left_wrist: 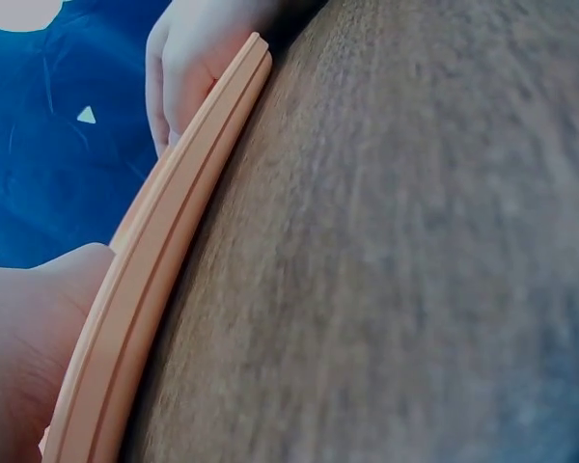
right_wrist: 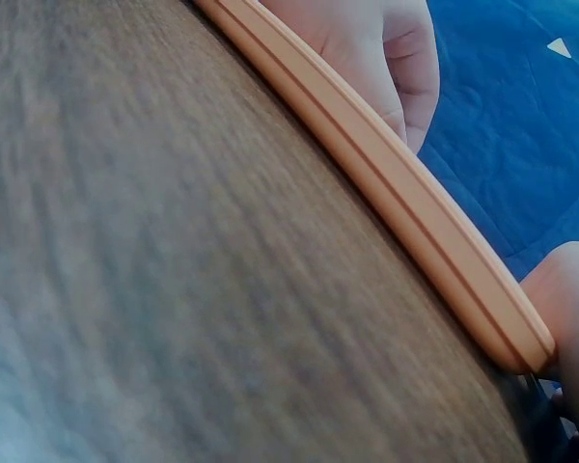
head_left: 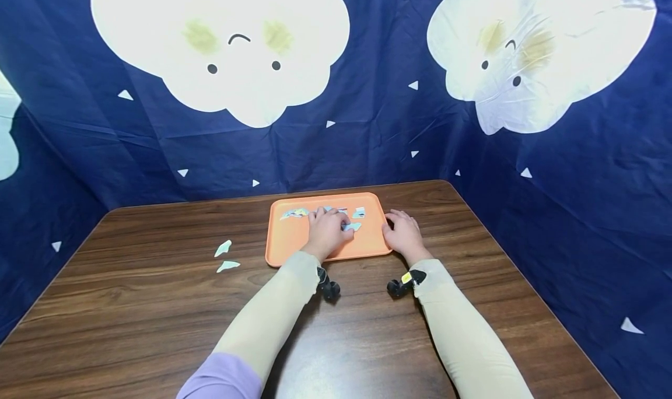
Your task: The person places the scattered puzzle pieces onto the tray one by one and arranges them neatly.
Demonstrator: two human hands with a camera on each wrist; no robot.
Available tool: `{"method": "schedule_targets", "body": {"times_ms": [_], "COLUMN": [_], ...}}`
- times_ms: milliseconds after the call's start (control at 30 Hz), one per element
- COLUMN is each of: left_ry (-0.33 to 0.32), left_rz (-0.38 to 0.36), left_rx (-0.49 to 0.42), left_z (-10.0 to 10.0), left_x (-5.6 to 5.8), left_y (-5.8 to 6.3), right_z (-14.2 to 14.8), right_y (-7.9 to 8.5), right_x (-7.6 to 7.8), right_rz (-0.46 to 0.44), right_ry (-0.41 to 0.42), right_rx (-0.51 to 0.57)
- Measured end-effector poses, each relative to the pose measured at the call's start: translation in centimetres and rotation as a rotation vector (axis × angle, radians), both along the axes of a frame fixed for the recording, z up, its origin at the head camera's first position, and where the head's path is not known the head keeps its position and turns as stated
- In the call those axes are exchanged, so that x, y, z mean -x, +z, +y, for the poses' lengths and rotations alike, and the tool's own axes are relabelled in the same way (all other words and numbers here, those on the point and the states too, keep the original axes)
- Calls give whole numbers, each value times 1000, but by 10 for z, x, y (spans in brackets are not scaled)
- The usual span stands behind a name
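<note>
An orange tray (head_left: 286,250) lies on the table with several irregular flat pieces, like puzzle pieces, in it. Over its middle my left hand (head_left: 326,231) is bent down, its thumb and index finger about a light-blue puzzle piece (head_left: 354,227); the other fingertips are hidden. At the tray's right edge my right hand (head_left: 403,233) holds the rim between thumb and fingers. Behind the left hand a row of printed pieces (head_left: 295,213) runs along the back, with a blue-and-white piece (head_left: 359,213) at its right. The tray's side (left_wrist: 150,275) covers part of both hands in the left wrist view.
Two pale-green pieces (head_left: 223,248) lie on the wooden table (head_left: 157,294) left of the tray. A dark blue curtain (head_left: 378,148) with white clouds stands behind the table and along its right side. Each wrist carries a small black camera (head_left: 328,286).
</note>
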State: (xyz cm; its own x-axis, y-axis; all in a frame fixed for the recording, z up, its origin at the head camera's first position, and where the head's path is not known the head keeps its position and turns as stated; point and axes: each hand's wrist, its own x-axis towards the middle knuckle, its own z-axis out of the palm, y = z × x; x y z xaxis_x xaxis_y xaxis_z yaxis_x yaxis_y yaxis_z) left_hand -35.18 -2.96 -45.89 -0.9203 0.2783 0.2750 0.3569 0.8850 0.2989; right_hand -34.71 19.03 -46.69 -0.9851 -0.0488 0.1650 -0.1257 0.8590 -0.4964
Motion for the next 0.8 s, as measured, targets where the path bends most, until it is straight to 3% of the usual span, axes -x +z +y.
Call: {"method": "schedule_targets", "body": {"times_ms": [467, 800], "left_ry": [2, -32], "left_rz": [-34, 49], "left_rx": [3, -59], "left_z": [-2, -25], "left_x": [-4, -13], "left_y": [4, 11], "right_z": [-1, 0], "right_y": [0, -2], "right_x": [0, 0], "right_rz": [9, 1], "right_ry": [2, -2], "right_rx": [9, 5]}}
